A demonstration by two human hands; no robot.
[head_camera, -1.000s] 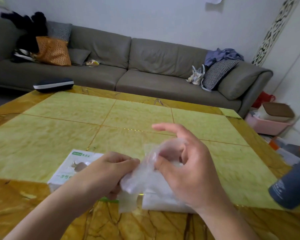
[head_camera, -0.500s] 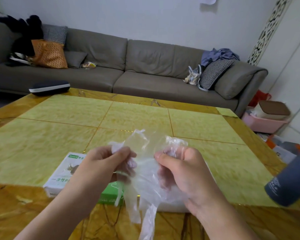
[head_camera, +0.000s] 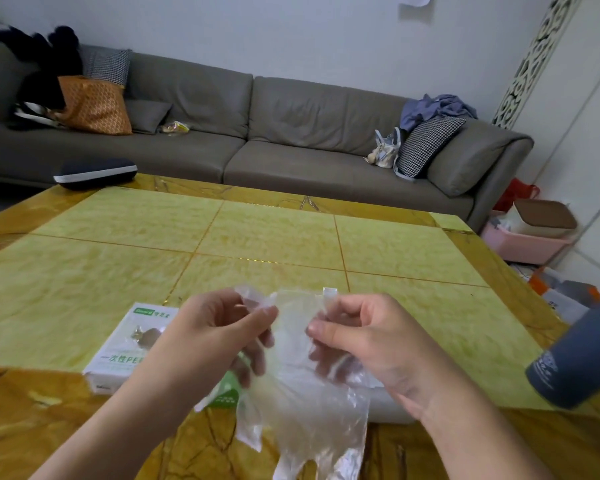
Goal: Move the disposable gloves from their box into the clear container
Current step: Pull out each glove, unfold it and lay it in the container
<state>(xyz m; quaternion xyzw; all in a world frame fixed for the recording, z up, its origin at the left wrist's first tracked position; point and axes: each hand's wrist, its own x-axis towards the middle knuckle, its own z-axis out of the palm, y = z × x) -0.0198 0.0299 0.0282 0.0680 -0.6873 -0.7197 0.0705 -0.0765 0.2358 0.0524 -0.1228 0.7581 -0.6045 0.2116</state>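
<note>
Here both hands, left hand (head_camera: 219,327) and right hand (head_camera: 371,337), pinch the top edge of a thin transparent plastic glove (head_camera: 302,393), hanging above the yellow-green marble counter (head_camera: 118,258). White-and-green cardboard glove box (head_camera: 129,348) lies near left, under the left wrist.

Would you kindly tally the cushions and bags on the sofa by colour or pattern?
Houndstooth cushions: 2
Plain grey cushion: 1
Orange bag: 1
Pale handbag: 1
Total: 5
</note>
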